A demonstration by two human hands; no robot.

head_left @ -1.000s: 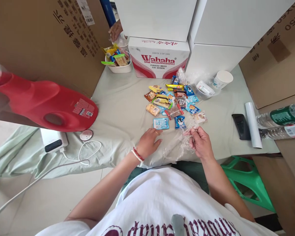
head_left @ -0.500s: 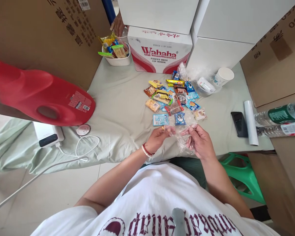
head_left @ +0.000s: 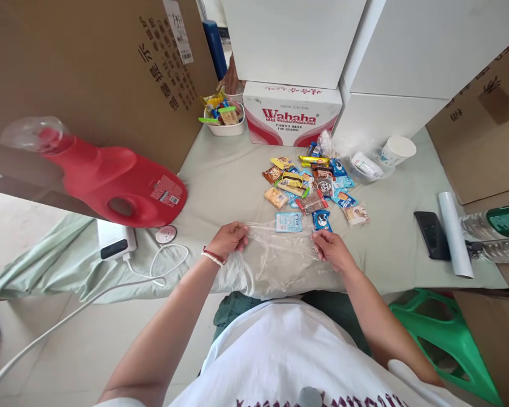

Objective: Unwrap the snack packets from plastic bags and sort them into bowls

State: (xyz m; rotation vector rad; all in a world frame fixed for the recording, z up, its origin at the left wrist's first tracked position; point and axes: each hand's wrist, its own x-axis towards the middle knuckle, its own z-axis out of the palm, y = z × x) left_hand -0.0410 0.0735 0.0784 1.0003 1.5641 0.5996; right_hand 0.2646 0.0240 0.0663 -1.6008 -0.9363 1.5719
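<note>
A thin clear plastic bag is stretched between my two hands near the table's front edge. My left hand, with a beaded bracelet at the wrist, pinches its left end. The right end is pinched by my right hand. Just beyond the bag lies a pile of small wrapped snacks: a light-blue packet, a dark-blue packet close to my right fingers, a red-brown packet and a yellow one, among several others. The light-blue packet's lower edge shows against the film.
Left are a red jug, a white power bank with a cable, and a snack-filled white tub, another person's hand behind it. A Wahaha carton stands behind. Right are a paper cup, phone, white roll and bottles.
My hands have moved apart, the left one leftward, and the bunched plastic bag is now spread wide between them. The camera view has shifted, so the table things appear lower and further right.
</note>
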